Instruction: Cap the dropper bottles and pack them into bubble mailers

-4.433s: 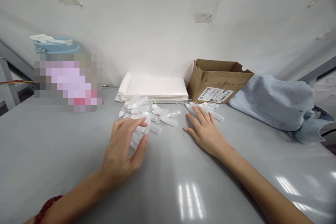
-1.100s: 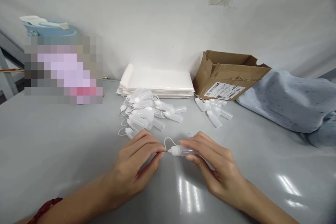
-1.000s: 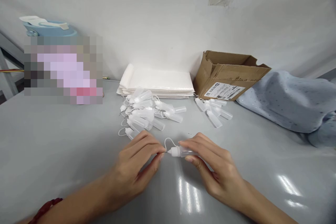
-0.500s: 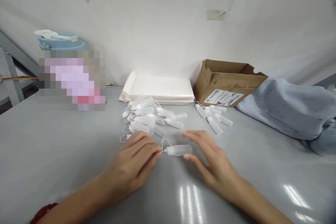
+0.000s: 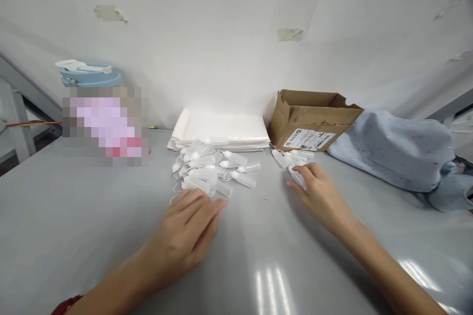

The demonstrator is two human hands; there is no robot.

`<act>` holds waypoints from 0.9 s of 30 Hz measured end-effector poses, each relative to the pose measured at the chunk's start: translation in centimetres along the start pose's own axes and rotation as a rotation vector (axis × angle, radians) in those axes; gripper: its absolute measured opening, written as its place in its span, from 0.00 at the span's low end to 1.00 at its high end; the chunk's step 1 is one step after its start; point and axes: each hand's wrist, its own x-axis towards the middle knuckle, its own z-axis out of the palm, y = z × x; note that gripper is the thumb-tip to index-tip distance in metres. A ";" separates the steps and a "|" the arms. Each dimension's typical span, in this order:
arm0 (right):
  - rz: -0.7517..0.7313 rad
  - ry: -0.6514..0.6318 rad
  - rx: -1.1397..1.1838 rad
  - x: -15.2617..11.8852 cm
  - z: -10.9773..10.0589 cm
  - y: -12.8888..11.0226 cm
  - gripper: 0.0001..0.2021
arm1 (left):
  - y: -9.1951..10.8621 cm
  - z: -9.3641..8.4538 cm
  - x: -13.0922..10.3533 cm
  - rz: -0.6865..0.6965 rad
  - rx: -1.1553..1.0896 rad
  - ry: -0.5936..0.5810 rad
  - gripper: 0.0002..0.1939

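Observation:
My right hand [image 5: 322, 193] reaches to the small group of capped plastic bottles [image 5: 286, 157] in front of the cardboard box. Its fingers curl around one small translucent bottle [image 5: 297, 177] at the near edge of that group. My left hand [image 5: 189, 229] is blurred and hovers low over the grey table [image 5: 92, 226] with fingers spread and nothing in it. Its fingertips are just short of the larger heap of small bottles with tethered caps [image 5: 212, 167].
A stack of white flat bags [image 5: 221, 128] lies against the wall behind the heap. An open cardboard box [image 5: 312, 119] stands to its right, with a light blue cloth bundle [image 5: 395, 150] beside it. A blue-lidded container [image 5: 88, 71] stands at the back left.
The bottle that both hands held at the table's middle has gone right with my right hand to the small group. My left hand has let go and opened. The view tilted slightly.

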 end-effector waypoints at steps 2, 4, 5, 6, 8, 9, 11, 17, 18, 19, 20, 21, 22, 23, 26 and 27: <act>0.043 -0.010 -0.013 0.1 0.0 -0.1 0.13 | 0.0 0.3 -0.2 0.055 0.022 -0.057 0.09; 0.077 -0.021 -0.015 0.2 0.1 -0.2 0.12 | 0.0 0.6 -0.2 0.080 0.041 -0.082 0.08; 0.089 -0.029 -0.012 0.2 0.1 -0.3 0.12 | 0.0 0.6 -0.2 0.091 0.046 -0.088 0.08; 0.097 -0.038 -0.006 0.3 0.2 -0.3 0.11 | 0.0 0.6 -0.2 0.097 0.048 -0.092 0.08; 0.113 -0.056 0.015 0.3 0.2 -0.4 0.10 | -0.2 0.5 -0.2 0.097 0.057 -0.088 0.08; 0.121 -0.060 0.029 0.3 0.1 -0.4 0.10 | -0.2 0.5 -0.3 0.094 0.064 -0.086 0.08; 0.136 -0.060 0.064 0.3 -0.2 -0.6 0.11 | -0.4 0.4 -0.3 0.081 0.077 -0.093 0.08; 0.084 -0.062 0.257 -0.5 -2.7 -2.7 0.14 | -0.6 0.3 -0.3 0.061 0.067 -0.110 0.08; 0.062 -0.076 0.315 -0.7 -3.1 -3.3 0.14 | -0.6 0.3 -0.3 0.050 0.057 -0.110 0.08; 0.042 -0.106 0.411 -1.0 -3.5 -3.9 0.14 | -0.5 0.3 -0.3 0.029 0.041 -0.112 0.08; 0.019 -0.134 0.501 -1.2 -3.9 -4.4 0.14 | -0.5 0.2 -0.3 -0.004 0.019 -0.113 0.08; 0.000 -0.167 0.583 -1.5 -4.1 -4.9 0.13 | -0.5 0.2 -0.3 -0.046 -0.007 -0.110 0.09; -0.012 -0.203 0.650 -1.7 -4.3 -5.3 0.13 | -0.4 0.2 -0.3 -0.094 -0.035 -0.111 0.10; -0.018 -0.236 0.697 -1.9 -4.4 -5.7 0.12 | -0.4 0.2 -0.3 -0.141 -0.062 -0.115 0.11; -0.031 -0.322 0.789 -2.5 -4.4 -6.5 0.12 | -0.1 0.0 -0.2 -0.252 -0.123 -0.125 0.13; -0.043 -0.341 0.808 -2.6 -4.3 -6.7 0.12 | 0.0 0.0 -0.2 -0.265 -0.139 -0.125 0.13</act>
